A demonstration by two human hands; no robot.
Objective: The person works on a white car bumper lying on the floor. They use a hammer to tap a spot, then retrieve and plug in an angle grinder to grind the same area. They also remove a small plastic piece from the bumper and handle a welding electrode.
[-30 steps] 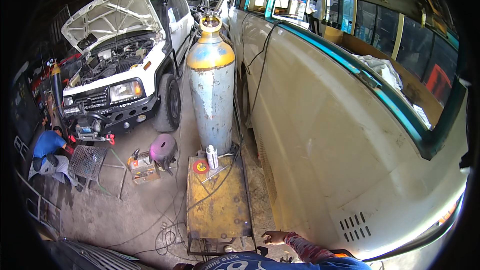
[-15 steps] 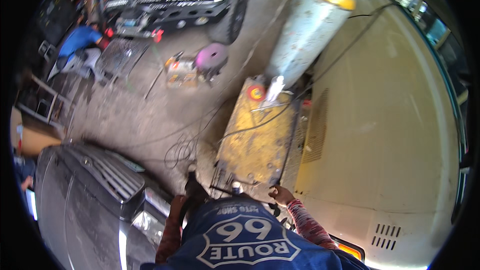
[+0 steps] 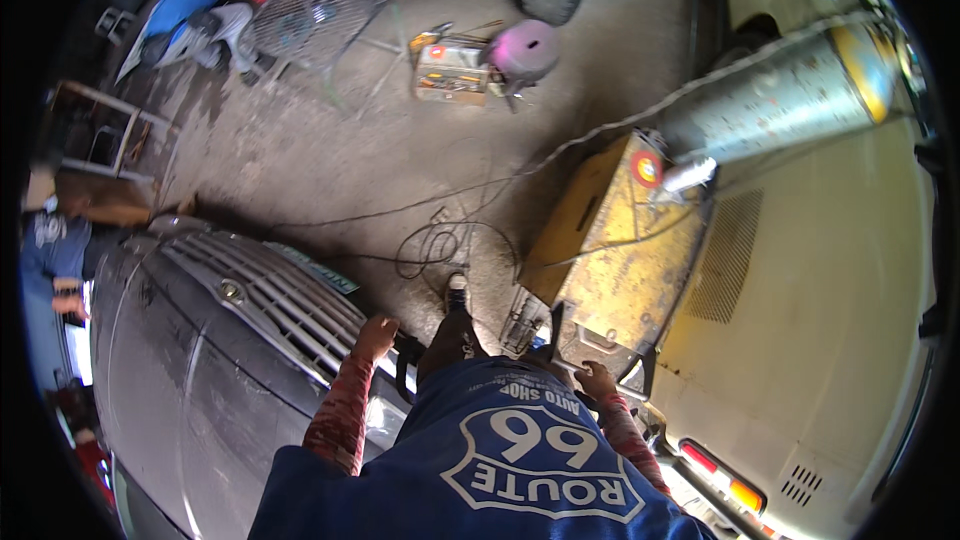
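My left hand (image 3: 376, 338) is out beside the front of a dark car (image 3: 170, 360), close to its silver grille (image 3: 250, 290). Its fingers are curled, and whatever they may hold is hidden. A black curved piece (image 3: 407, 365) lies just right of it; contact is unclear. My right hand (image 3: 597, 380), fingers loosely bent and a little apart, is at the near end of a worn yellow metal cart (image 3: 630, 275) with a black frame (image 3: 557, 325). Nothing shows in that hand. On the cart's far end are a red-and-yellow disc (image 3: 647, 169) and a shiny clear bottle-like item (image 3: 688, 178).
A grey gas cylinder (image 3: 775, 100) leans beyond the cart, against a cream vehicle (image 3: 830, 290). Cable (image 3: 435, 245) coils on the floor ahead. Farther off are a toolbox (image 3: 450, 75), a purple-grey round object (image 3: 525, 48) and a mesh table (image 3: 315, 25) with a crouching person (image 3: 200, 5).
The view has swung, so the cart and cylinder now sit farther right. My left hand has come forward into sight beside the grille. My right hand remains near the cart's near end.
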